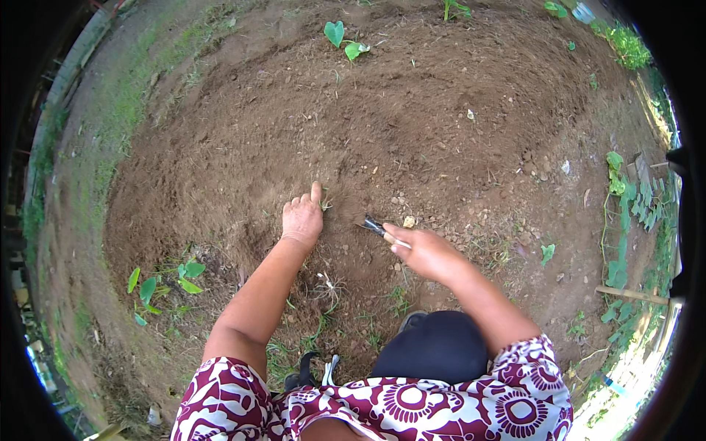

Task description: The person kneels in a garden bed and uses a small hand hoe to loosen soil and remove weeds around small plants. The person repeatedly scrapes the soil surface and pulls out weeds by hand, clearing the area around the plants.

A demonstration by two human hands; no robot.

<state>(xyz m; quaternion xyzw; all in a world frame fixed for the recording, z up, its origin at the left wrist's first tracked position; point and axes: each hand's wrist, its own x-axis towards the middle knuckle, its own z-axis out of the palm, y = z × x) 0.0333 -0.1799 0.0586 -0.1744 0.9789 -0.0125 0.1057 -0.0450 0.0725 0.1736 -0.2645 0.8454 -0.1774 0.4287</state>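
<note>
Bare brown soil [386, 138] lies before me. My right hand [422, 248] is closed on a hand tool [375, 225] with a pale handle and a short dark metal head. The head's tip is at the soil, where its exact shape is blurred. To the left of the tool, my left hand [303, 215] rests low over the ground with its index finger pointing forward. A small tuft of grass [325, 205] shows beside that finger; whether the fingers grip it, I cannot tell.
Leafy seedlings stand at the top [334, 34] and lower left [148, 289]. A pale stone [408, 221] lies just beyond my right hand. Pulled-looking dry roots [329, 284] lie nearer my knee [436, 347]. A vine [616, 182] and a wooden stick [631, 295] are at the right.
</note>
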